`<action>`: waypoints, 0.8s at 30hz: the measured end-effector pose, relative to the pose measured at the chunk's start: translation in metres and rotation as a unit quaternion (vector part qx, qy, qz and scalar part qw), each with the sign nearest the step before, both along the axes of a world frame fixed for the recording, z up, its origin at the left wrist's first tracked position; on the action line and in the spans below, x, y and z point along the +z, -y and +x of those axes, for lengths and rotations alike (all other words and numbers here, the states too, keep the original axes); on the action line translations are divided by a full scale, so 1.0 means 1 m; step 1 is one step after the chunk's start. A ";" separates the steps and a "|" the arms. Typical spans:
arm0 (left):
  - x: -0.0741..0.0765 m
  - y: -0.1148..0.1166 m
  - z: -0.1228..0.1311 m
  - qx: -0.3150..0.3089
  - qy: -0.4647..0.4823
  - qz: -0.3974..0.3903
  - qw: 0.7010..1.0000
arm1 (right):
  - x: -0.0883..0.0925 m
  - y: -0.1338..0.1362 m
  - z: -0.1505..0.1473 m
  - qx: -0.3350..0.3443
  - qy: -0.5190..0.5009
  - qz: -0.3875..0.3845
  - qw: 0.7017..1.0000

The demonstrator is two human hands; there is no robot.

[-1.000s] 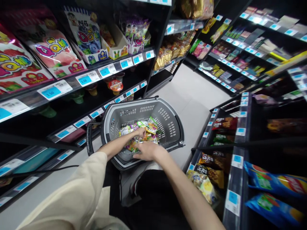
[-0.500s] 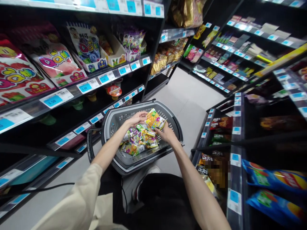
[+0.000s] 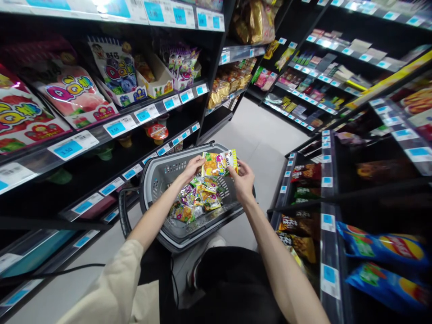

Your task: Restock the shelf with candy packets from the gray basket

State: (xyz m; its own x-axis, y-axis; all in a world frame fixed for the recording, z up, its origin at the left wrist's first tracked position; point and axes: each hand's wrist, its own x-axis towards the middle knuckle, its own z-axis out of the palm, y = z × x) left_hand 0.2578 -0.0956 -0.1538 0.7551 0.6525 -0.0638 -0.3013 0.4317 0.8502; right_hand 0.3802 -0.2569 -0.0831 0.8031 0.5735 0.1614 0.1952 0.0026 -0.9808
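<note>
A yellow-and-orange bag of gummy candy (image 3: 216,164) is stretched between my two hands above the grey shopping basket (image 3: 175,240). My left hand (image 3: 193,168) pinches its left end. At the other end, my right hand (image 3: 243,180) grips it with the thumb on the front. Inside the basket lies a pile of small candy bags (image 3: 195,198) in yellow and purple wrappers. The basket's black handle (image 3: 124,216) hangs over its left side.
On the left, a shelf (image 3: 141,114) bears larger gummy candy bags (image 3: 76,96) and an open carton (image 3: 157,76). Blue chip bags (image 3: 388,247) lie on the right-hand rack. Pale floor (image 3: 256,130) runs between the shelves, and a cable (image 3: 67,267) crosses at lower left.
The candy bag has been raised slightly and turned more level, its print now facing me. My right hand has shifted up and right with it; the left still holds the other end.
</note>
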 end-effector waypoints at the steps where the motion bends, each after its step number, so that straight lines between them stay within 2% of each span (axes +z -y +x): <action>1: 0.000 -0.001 0.000 0.002 0.002 0.011 1.000 | 0.001 -0.002 0.000 -0.019 -0.011 0.014 1.000; 4: 0.001 -0.001 0.002 0.037 0.022 0.041 0.998 | 0.002 -0.008 -0.001 -0.063 -0.042 0.050 0.996; 7: 0.003 -0.001 0.005 0.054 0.039 0.047 0.997 | 0.004 -0.013 -0.003 -0.075 -0.059 0.084 0.992; 11: 0.008 -0.001 0.005 0.015 0.057 0.010 0.998 | 0.005 -0.014 -0.002 -0.075 -0.043 0.096 0.992; 17: 0.016 -0.002 -0.001 -0.051 0.068 -0.029 0.996 | -0.002 -0.008 0.015 -0.141 -0.019 0.109 0.984; 20: 0.016 -0.002 -0.002 -0.088 0.032 -0.004 0.996 | -0.003 -0.007 0.015 -0.133 -0.029 0.085 0.987; 24: 0.014 0.002 -0.002 -0.138 -0.032 0.094 0.985 | 0.005 -0.009 0.004 -0.099 -0.094 0.081 0.987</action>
State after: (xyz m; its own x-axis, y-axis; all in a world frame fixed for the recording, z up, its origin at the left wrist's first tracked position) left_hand 0.2556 -0.0981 -0.1397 0.9035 0.4282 -0.0151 -0.1371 0.3222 0.9367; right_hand 0.3837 -0.2476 -0.0781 0.9215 0.3809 0.0760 0.0227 0.1427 -0.9895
